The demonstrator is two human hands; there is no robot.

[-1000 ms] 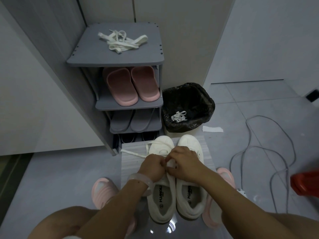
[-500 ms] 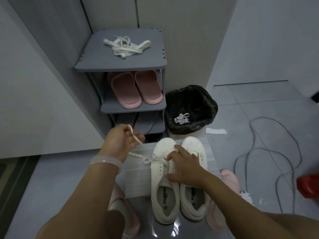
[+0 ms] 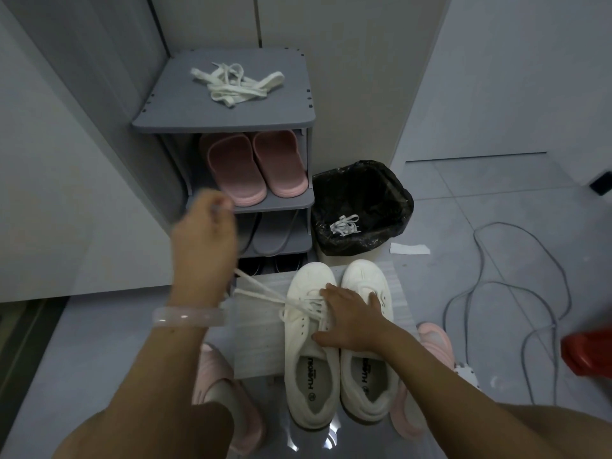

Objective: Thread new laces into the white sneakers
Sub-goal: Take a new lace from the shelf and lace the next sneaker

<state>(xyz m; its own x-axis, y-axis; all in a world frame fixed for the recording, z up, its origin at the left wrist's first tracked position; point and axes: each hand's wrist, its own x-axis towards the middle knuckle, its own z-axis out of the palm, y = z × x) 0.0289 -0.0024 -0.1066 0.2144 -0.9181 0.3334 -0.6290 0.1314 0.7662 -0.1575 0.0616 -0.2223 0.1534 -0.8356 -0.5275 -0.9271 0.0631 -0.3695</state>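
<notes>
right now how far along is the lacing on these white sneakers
Done: a lace lies in the black bin. In hand: the left hand pulls a lace out of the left sneaker while the right hand presses on both sneakers. Left: the right sneaker shows no lace; more laces wait on the rack top.

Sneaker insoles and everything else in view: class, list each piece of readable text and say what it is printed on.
"HUANQIU", as best it reads, with a small round logo: insole of the left sneaker.
The same word, partly blurred: insole of the right sneaker.
A smaller line under each word is too small to read.
No other text shows.
</notes>
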